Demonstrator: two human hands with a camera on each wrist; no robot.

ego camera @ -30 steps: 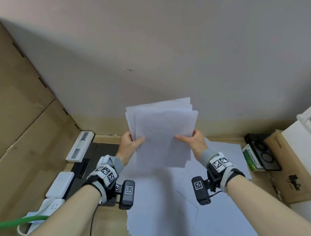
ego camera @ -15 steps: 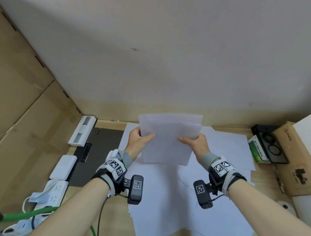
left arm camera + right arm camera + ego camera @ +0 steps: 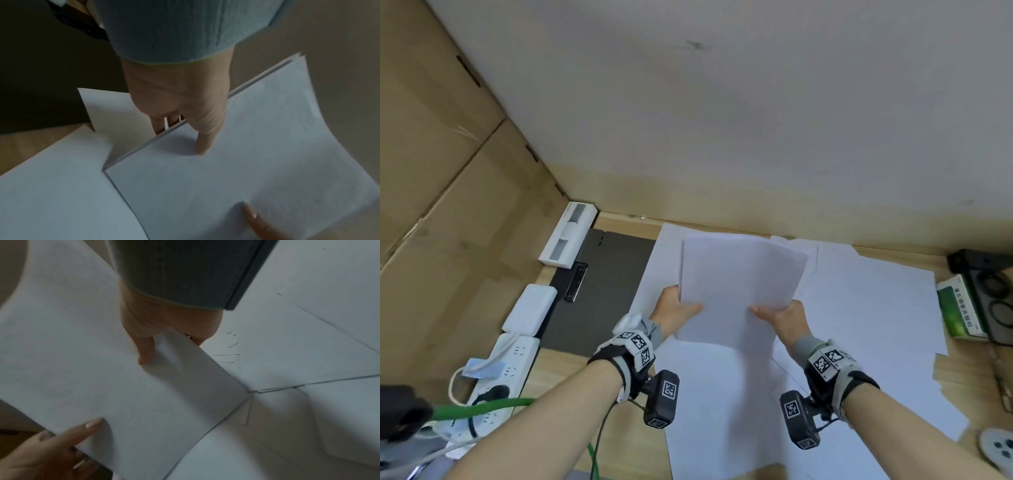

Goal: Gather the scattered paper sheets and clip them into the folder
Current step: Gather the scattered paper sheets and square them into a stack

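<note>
— Down came our stack of sheets (image 3: 739,284): a second ago we held it high against the wall with the edges fanned, and now it sits low over the surface (image 3: 571,373), its far edges nearly square.

— So the tapping did its work. How are we holding it?

— Our left hand (image 3: 674,310) pinches the nine o'clock edge, thumb on top and fingers beneath; the left wrist view shows the thumb pressed flat on the top sheet. Our right hand (image 3: 782,317) pinches the three o'clock edge the same way, and the paper curls a little over its grip.

— And the folder (image 3: 602,291)?

— Lying open and flat at about ten o'clock from the stack, its clip (image 3: 576,281) along its nine o'clock side. The stack is apart from it, not yet over it.

— Then we judge the next move is to carry the stack toward ten o'clock and slide an edge under that clip.

— Not so fast. Loose sheets (image 3: 859,308) lie spread under and beyond our hands, from twelve round to five o'clock. We probably gather those first.
</note>
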